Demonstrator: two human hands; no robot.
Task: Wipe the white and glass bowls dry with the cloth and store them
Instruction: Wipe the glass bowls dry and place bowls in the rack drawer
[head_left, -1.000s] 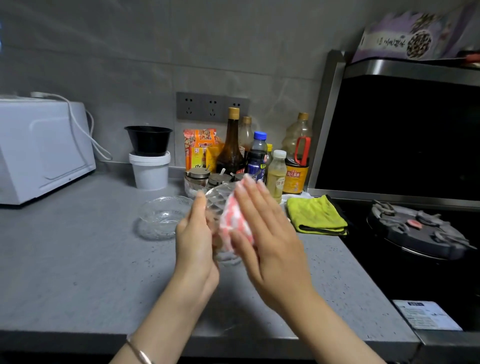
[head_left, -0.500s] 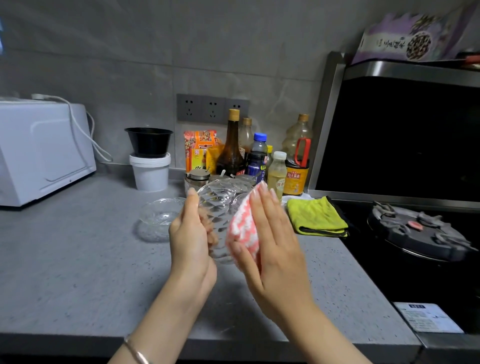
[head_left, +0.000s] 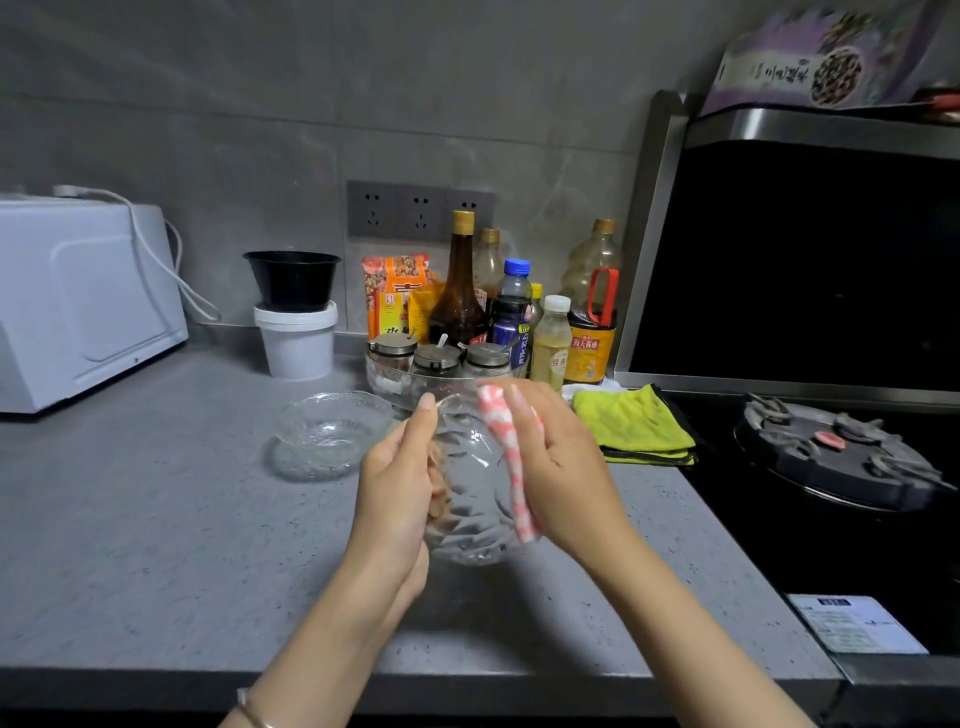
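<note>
- Glass bowl (head_left: 475, 499), tipped on its side, sits between both hands above the table (head_left: 156, 519).
- Left hand (head_left: 397, 483) grips its rim, thumb up, fingers curled inside.
- Right hand (head_left: 566, 467), fingers straight, presses the pink-and-white cloth (head_left: 511, 457) against its outside.

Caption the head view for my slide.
Left hand holds a cut-glass bowl while right hand presses a pink-and-white cloth against it.
</note>
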